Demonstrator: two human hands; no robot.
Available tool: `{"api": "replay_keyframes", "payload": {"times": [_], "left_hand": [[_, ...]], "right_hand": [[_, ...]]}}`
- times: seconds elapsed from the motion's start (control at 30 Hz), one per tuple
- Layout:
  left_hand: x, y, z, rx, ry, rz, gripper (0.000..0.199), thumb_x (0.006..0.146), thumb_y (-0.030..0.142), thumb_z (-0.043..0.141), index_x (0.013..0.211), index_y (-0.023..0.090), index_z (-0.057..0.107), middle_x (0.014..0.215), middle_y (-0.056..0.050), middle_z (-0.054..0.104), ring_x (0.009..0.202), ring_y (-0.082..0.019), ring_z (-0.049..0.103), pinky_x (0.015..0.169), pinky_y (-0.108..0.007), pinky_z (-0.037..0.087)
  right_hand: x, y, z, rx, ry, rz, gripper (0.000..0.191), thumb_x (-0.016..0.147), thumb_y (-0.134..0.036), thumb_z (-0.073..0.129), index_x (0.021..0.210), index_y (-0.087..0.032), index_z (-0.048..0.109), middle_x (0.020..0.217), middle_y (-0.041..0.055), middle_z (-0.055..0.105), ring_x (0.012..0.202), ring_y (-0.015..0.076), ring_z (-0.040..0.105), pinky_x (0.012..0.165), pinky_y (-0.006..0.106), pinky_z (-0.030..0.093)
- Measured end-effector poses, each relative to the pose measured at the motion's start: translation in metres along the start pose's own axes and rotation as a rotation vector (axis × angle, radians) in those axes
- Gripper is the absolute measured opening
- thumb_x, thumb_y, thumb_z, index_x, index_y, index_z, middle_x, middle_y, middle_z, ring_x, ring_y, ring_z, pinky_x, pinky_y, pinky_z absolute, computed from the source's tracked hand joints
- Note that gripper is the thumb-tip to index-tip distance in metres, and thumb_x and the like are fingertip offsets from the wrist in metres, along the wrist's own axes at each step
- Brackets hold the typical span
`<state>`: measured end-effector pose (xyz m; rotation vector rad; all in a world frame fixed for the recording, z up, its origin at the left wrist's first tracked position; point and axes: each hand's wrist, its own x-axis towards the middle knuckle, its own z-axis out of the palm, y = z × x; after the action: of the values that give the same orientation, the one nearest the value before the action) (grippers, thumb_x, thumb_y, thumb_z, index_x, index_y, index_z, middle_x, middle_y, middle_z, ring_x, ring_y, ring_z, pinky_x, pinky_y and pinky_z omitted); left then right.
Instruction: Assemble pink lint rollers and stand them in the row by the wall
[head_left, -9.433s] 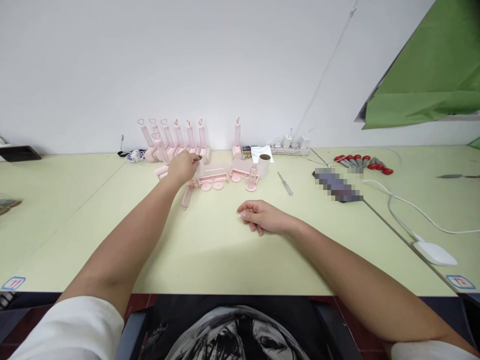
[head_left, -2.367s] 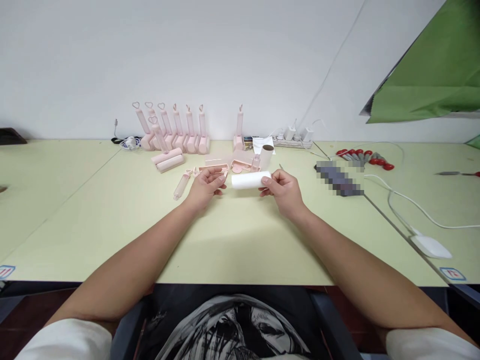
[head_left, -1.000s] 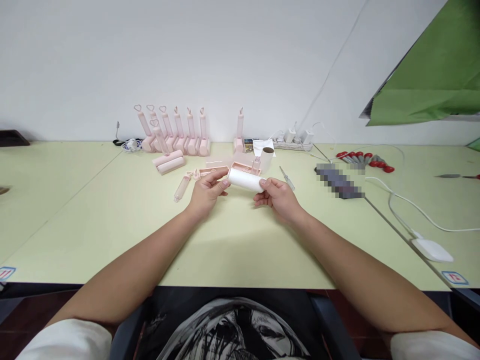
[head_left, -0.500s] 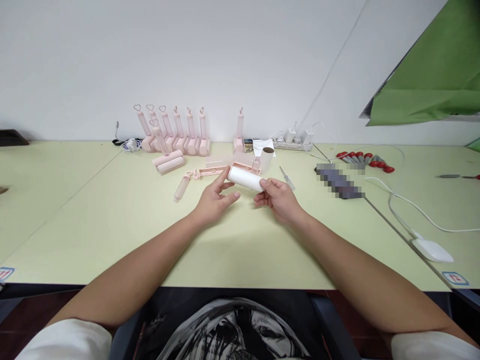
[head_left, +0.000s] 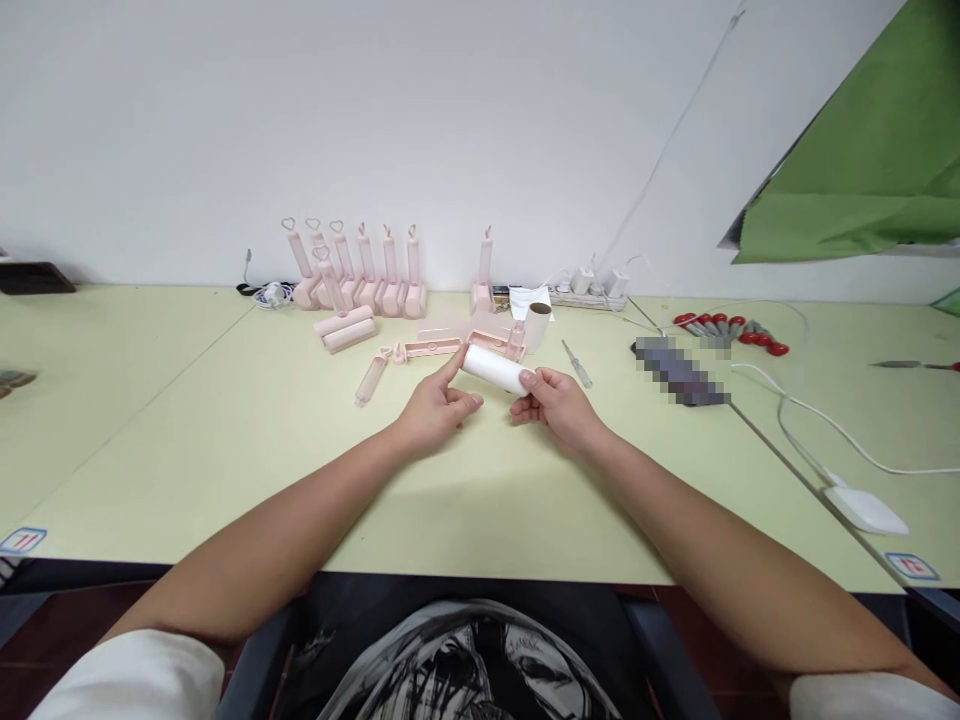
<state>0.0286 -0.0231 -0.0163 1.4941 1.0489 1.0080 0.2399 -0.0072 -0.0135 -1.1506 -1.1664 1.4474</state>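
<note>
My right hand (head_left: 559, 405) grips the right end of a white lint roller refill (head_left: 495, 370), thumb on top, and holds it tilted above the table. The index fingertip of my left hand (head_left: 435, 410) touches the roll's left end, while its thumb stands apart from the roll. Behind the roll lie pink casing parts (head_left: 433, 347) and a clear pink piece (head_left: 516, 340), partly covered by the roll and my fingers. A loose pink handle (head_left: 371, 378) with a small heart loop lies left of my left hand. A cardboard-cored white roll (head_left: 536, 326) stands upright behind.
Several pink lint rollers (head_left: 367, 280) stand along the wall, one (head_left: 484, 275) apart. A screwdriver (head_left: 577, 364) lies right of my hands. Further right are a blurred dark object (head_left: 679, 370), red-handled tools (head_left: 757, 335), a white charger (head_left: 866, 505) and cables. A power strip (head_left: 589, 298) sits at the back.
The camera view has shifted slightly, so the table things appear a little lower and further right. My left thumb and fingers are drawn in a little, with the index finger still at the roll's end.
</note>
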Motion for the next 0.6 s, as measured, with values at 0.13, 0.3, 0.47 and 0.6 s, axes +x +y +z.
{"api": "replay_keyframes", "payload": {"times": [0.13,0.3,0.47,0.6], "left_hand": [[0.002,0.000,-0.002,0.039,0.026,0.021,0.088,0.081,0.031,0.069,0.157,0.027,0.023,0.068,0.004,0.064,0.055,-0.009,0.050,0.052,-0.021,0.044],[0.002,-0.001,0.001,0.039,0.081,0.032,0.077,0.082,0.031,0.068,0.152,0.026,0.036,0.070,0.003,0.064,0.056,-0.009,0.048,0.052,-0.021,0.044],[-0.002,-0.001,0.011,-0.061,0.006,-0.056,0.085,0.080,0.029,0.071,0.155,0.026,0.029,0.105,-0.006,0.073,0.088,-0.019,0.066,0.056,-0.023,0.052],[-0.005,0.004,0.017,-0.184,-0.104,-0.049,0.082,0.080,0.029,0.071,0.153,0.031,0.033,0.142,-0.009,0.058,0.106,-0.026,0.067,0.053,-0.022,0.053]], "right_hand": [[0.002,-0.001,-0.001,0.005,0.024,-0.043,0.049,0.068,-0.059,0.079,0.070,-0.021,0.049,0.056,-0.0003,0.063,0.053,0.0140,0.064,0.053,0.028,0.060],[0.004,-0.003,0.000,0.119,0.136,-0.124,0.049,0.066,-0.053,0.083,0.071,-0.021,0.046,0.066,-0.0022,0.064,0.064,0.0155,0.069,0.058,0.028,0.062],[0.004,-0.005,0.000,0.219,0.216,-0.267,0.046,0.067,-0.047,0.082,0.090,-0.025,0.048,0.085,-0.0044,0.063,0.071,0.0137,0.068,0.066,0.034,0.064],[0.001,-0.005,0.002,0.103,0.226,-0.452,0.046,0.073,-0.044,0.077,0.107,-0.029,0.048,0.100,-0.0017,0.061,0.088,0.0163,0.065,0.075,0.038,0.063]]}}
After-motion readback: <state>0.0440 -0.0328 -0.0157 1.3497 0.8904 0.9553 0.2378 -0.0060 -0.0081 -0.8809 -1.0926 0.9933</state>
